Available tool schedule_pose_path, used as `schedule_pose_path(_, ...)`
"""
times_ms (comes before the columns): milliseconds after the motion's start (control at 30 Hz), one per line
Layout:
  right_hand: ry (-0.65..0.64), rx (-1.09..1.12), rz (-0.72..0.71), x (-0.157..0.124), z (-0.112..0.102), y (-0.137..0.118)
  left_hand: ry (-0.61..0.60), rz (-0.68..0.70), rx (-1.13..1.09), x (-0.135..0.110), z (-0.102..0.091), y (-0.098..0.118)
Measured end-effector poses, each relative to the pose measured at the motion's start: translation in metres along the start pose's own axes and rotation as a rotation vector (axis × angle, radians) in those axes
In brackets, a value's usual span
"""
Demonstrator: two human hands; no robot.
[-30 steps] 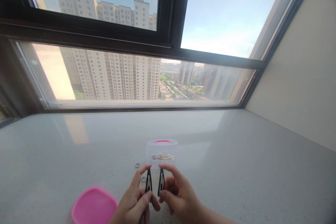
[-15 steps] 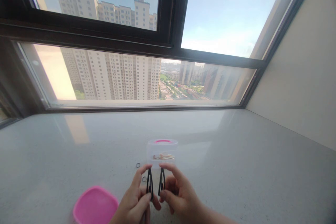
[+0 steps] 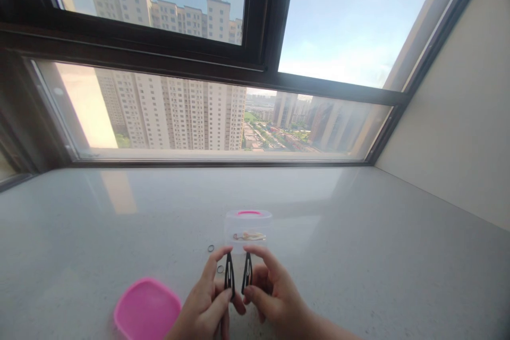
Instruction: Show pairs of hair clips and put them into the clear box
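Between the thumb and index finger of my left hand point(image 3: 211, 297) is a black snap hair clip point(image 3: 229, 276), held upright. My right hand point(image 3: 274, 289) pinches a matching black snap hair clip point(image 3: 247, 273) the same way. The two clips stand side by side with a small gap between them. Just beyond my fingertips sits a clear plastic box point(image 3: 249, 223) with a pink handle, and light-coloured items show inside it. Left of my fingers, two small dark rings point(image 3: 211, 248) lie on the pale surface.
A pink lid-like dish point(image 3: 147, 308) rests on the pale speckled sill point(image 3: 358, 255), left of my left forearm. Behind the sill stands a dark-framed window point(image 3: 223, 165) with tall buildings outside. A plain wall point(image 3: 458, 106) borders the right side.
My view has shifted very slightly, so everything sits a little differently in the picture. Both hands keep their hold on the clips, which stay in nearly the same position.
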State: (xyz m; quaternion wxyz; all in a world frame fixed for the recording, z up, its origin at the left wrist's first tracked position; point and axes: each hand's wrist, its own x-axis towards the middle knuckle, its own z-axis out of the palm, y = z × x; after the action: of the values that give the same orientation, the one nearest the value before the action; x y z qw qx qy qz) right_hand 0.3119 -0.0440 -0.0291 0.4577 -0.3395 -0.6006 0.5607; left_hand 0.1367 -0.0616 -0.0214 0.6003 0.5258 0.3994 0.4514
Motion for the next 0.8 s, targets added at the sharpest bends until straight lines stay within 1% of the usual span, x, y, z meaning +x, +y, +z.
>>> schedule_pose_path(200,-0.004,-0.009,0.007,-0.0013,0.0006,-0.0058,-0.043,-0.014,0.055,0.0018,0.0010,0.0035)
schedule_pose_path(367,-0.023,0.003,0.020,-0.0023,-0.0005,-0.0058,-0.036,-0.018,0.044,0.0015,0.0029,0.0059)
schedule_pose_path(600,0.003,0.003,0.008,-0.0027,-0.0020,-0.0009,-0.027,-0.032,0.040,-0.0004,0.0033,0.0074)
schedule_pose_path(800,-0.008,0.016,0.012,-0.0026,-0.0014,-0.0044,-0.032,-0.020,0.056,0.0007,0.0019,0.0057)
